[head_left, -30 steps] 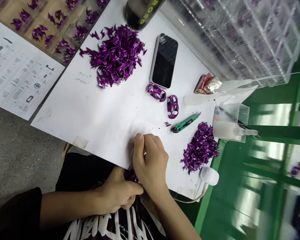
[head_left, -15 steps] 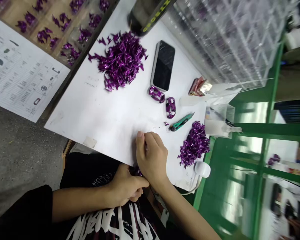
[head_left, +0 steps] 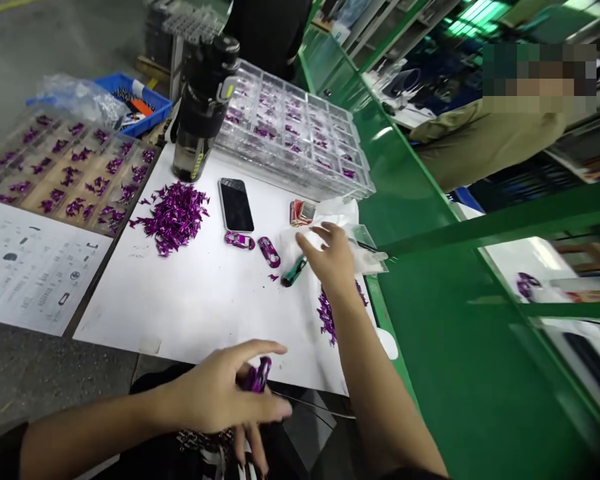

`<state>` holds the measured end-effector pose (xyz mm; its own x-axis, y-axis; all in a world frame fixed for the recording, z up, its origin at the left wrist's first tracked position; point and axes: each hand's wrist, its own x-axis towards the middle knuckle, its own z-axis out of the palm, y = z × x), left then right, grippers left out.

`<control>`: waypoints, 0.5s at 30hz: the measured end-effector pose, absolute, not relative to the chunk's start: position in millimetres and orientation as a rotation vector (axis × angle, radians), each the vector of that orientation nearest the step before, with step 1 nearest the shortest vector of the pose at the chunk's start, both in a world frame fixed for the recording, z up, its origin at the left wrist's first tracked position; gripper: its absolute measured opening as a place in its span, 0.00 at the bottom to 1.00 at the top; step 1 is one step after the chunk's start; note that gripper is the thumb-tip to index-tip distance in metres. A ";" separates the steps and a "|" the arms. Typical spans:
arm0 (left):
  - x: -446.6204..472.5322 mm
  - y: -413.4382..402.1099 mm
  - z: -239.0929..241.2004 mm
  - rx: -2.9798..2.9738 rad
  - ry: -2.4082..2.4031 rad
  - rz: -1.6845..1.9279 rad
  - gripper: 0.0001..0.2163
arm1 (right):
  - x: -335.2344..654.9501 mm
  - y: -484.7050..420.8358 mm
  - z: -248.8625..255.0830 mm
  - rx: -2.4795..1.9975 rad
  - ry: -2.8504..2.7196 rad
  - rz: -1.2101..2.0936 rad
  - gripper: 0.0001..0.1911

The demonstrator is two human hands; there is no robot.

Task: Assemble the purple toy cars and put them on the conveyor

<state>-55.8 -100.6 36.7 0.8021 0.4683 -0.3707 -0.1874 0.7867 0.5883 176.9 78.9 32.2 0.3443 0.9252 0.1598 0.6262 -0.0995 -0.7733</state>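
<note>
A shiny purple piece, apparently a toy car body (head_left: pixel 259 375), rests in my left hand (head_left: pixel 220 393) by the table's front edge; thumb and index finger stretch past it while the other fingers hold it. My right hand (head_left: pixel 333 257) is over the table's right side with fingers spread and nothing in them. Below its fingertips lie a green utility knife (head_left: pixel 294 272) and whitish translucent material. My right forearm partly covers a small heap of purple parts (head_left: pixel 326 317). Two purple toy car bodies, one lying sideways (head_left: pixel 239 241) and one angled (head_left: pixel 269 252), sit left of the knife.
A large purple heap (head_left: pixel 176 217), a phone (head_left: pixel 237 205) and a dark bottle (head_left: pixel 200 110) stand farther back. Compartment trays flank the table, one behind (head_left: pixel 300 170) and one left (head_left: pixel 27 137). A red packet (head_left: pixel 300 213) lies near a green partition (head_left: pixel 420 280). Another person (head_left: pixel 505 140) is beyond it.
My hands were together at the table's front edge. My right hand has moved forward and right, its fingers opening. My left hand stays low with the purple piece; the view has tilted up.
</note>
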 end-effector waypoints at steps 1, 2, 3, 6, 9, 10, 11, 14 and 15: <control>-49.3 -87.8 41.0 0.589 0.559 0.423 0.32 | 178.4 88.1 29.5 -1.789 -1.389 0.543 0.24; -41.3 -75.2 43.9 0.600 0.600 0.491 0.28 | 178.4 93.9 27.8 -1.758 -1.398 0.587 0.23; -32.6 -63.0 45.3 0.611 0.642 0.559 0.26 | 177.4 96.4 27.5 -1.722 -1.396 0.617 0.23; -10.0 -30.6 43.5 0.603 0.763 0.712 0.21 | 173.4 86.4 36.1 -1.611 -1.352 0.696 0.28; -0.8 -7.1 36.0 0.517 0.768 0.789 0.23 | 170.1 61.5 53.6 -1.464 -1.185 0.832 0.29; -0.5 -1.9 32.6 0.504 0.757 0.817 0.24 | 168.5 52.8 58.9 -1.419 -1.101 0.851 0.27; -0.9 2.1 29.0 0.500 0.752 0.846 0.25 | 166.4 44.7 63.0 -1.384 -1.011 0.840 0.25; -3.4 6.8 18.5 0.508 0.765 0.900 0.24 | 157.1 24.9 65.8 -1.288 -0.856 0.671 0.22; -3.7 6.8 15.7 0.518 0.773 0.913 0.24 | 153.9 19.7 64.0 -1.241 -0.869 0.621 0.22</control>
